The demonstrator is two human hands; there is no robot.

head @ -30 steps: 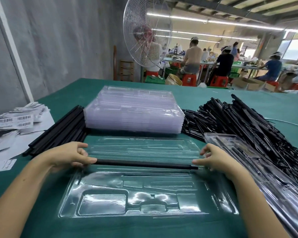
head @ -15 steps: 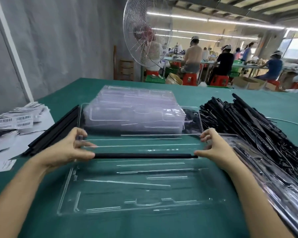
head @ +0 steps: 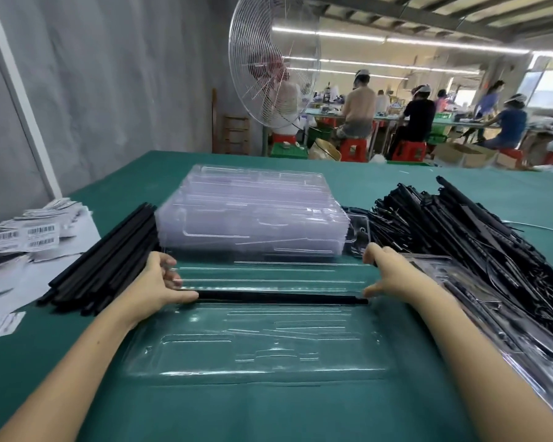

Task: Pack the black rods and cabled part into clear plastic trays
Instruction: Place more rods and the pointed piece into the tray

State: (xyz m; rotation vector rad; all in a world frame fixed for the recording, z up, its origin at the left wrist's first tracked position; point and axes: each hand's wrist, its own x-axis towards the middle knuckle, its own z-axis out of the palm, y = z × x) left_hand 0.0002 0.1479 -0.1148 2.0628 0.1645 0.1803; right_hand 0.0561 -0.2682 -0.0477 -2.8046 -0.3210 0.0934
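A clear plastic clamshell tray (head: 253, 349) lies open on the green table in front of me, its far half raised upright. One black rod (head: 278, 297) lies across the tray's middle fold. My left hand (head: 155, 287) grips the raised half's left edge, thumb on the rod's left end. My right hand (head: 393, 275) holds the raised half's right edge, fingers curled round it, near the rod's right end. A bundle of black rods (head: 109, 260) lies to the left. A heap of black cabled parts (head: 460, 231) lies to the right.
A stack of clear trays (head: 253, 212) stands just behind the open one. Barcode labels and paper (head: 29, 237) lie at the far left. Packed trays (head: 505, 320) overlap at the right. A standing fan (head: 273, 62) and seated workers are beyond the table.
The far half of the tray, flat a second ago, has been swung up by both hands and now stands higher. The rod stays along the fold.
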